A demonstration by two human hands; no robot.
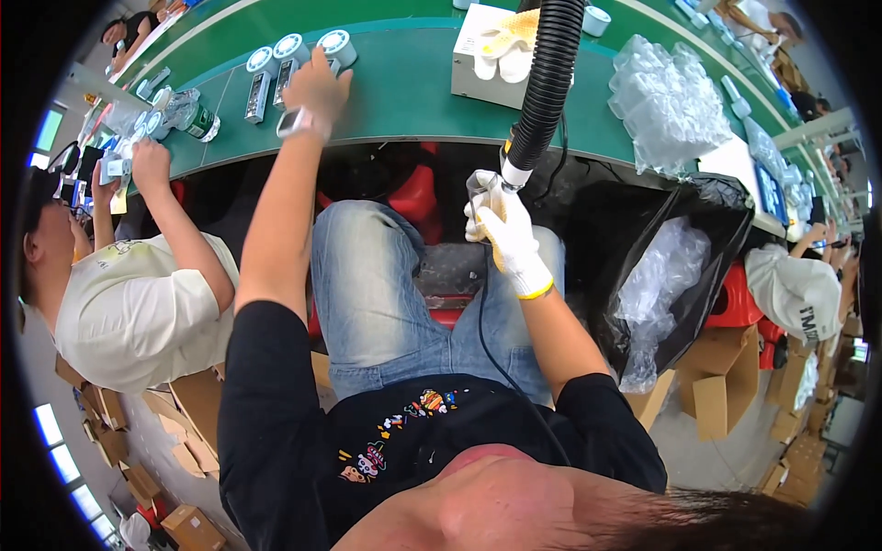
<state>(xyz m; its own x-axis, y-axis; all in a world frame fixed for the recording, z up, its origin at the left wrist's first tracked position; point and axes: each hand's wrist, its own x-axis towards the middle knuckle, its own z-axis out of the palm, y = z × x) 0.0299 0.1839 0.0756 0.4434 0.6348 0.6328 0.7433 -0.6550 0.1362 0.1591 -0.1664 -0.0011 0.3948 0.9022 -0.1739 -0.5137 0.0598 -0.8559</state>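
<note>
My left hand (317, 92), bare and slightly blurred, reaches over the green bench with thumb and fingers apart. It is beside a row of devices with round white-and-blue heads (337, 46) and grey bodies (258, 96). Its fingers straddle the nearest body, and whether they touch it is unclear. A watch with a pale strap (296, 120) is on that wrist. In a white knit glove, my right hand (501, 220) is closed above my right thigh. What it grips is mostly hidden. It sits right below the pale end of a ribbed black hose (542, 92), and a black cable (481, 321) hangs beneath it.
A pale box (473, 69) with gloves on it stands at the bench's middle. To its right lies a heap of clear plastic (666, 106). A black bag (634, 216) holding plastic hangs below. Another person (147, 308) works close on my left, near a clear bottle (195, 119).
</note>
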